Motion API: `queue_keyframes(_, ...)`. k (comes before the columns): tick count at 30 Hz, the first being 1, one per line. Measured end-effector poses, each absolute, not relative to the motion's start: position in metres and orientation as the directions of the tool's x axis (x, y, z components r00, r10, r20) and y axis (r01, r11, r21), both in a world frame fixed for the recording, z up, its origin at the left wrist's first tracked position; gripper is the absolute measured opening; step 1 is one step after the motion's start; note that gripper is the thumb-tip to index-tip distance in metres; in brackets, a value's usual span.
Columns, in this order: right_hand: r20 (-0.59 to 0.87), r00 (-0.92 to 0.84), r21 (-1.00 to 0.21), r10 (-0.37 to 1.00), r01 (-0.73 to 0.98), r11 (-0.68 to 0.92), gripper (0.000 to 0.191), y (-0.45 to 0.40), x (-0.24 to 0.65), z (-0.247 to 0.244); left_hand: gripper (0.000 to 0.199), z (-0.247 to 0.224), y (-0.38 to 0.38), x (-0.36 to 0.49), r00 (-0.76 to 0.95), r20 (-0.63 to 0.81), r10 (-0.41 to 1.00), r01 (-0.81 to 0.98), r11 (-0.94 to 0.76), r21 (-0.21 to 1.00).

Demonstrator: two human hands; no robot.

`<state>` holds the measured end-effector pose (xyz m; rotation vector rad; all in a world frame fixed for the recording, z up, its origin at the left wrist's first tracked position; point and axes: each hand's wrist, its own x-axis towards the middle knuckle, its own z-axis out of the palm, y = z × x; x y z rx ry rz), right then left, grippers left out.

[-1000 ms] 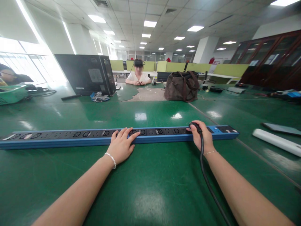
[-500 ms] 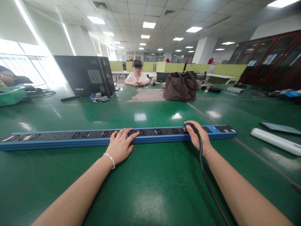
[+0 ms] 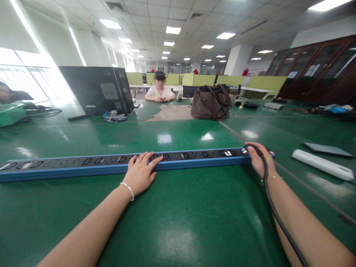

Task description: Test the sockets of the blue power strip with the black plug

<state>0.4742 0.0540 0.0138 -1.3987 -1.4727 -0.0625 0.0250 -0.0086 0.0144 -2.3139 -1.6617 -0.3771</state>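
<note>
A long blue power strip (image 3: 91, 171) with a black face and a row of sockets lies across the green table. My left hand (image 3: 142, 170) rests on the strip left of its middle, fingers spread over the sockets. At the strip's right end, my right hand (image 3: 261, 163) is closed around a black plug (image 3: 253, 147). The plug is at the strip's top face; its pins are hidden, so I cannot tell whether it sits in a socket. From the plug a thick black cord (image 3: 274, 211) runs down over my right wrist to the bottom edge.
A white bar-shaped object (image 3: 321, 165) and a flat grey device (image 3: 328, 149) lie at the right. Farther back stand a black computer case (image 3: 97, 91) and a brown bag (image 3: 210, 104), with gloves (image 3: 114, 116) beside the case. A person (image 3: 160, 91) sits at the far side.
My right hand has moved right along the strip with the plug, uncovering sockets and white labels. My left hand stays on the strip. The view has shifted slightly.
</note>
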Motion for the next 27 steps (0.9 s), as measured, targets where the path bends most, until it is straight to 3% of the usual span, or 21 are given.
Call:
queue_keyframes(19, 0.610, 0.043, -0.473, 0.792, 0.821, 0.320, 0.042, 0.064, 0.487, 0.011, 0.054, 0.013, -0.009, 0.024, 0.323, 0.377, 0.868, 0.946, -0.310, -0.097)
queue_keyframes(27, 0.561, 0.078, -0.375, 0.824, 0.911, 0.169, 0.034, 0.059, 0.480, 0.013, 0.055, 0.012, -0.008, 0.023, 0.330, 0.373, 0.867, 0.944, -0.315, -0.104)
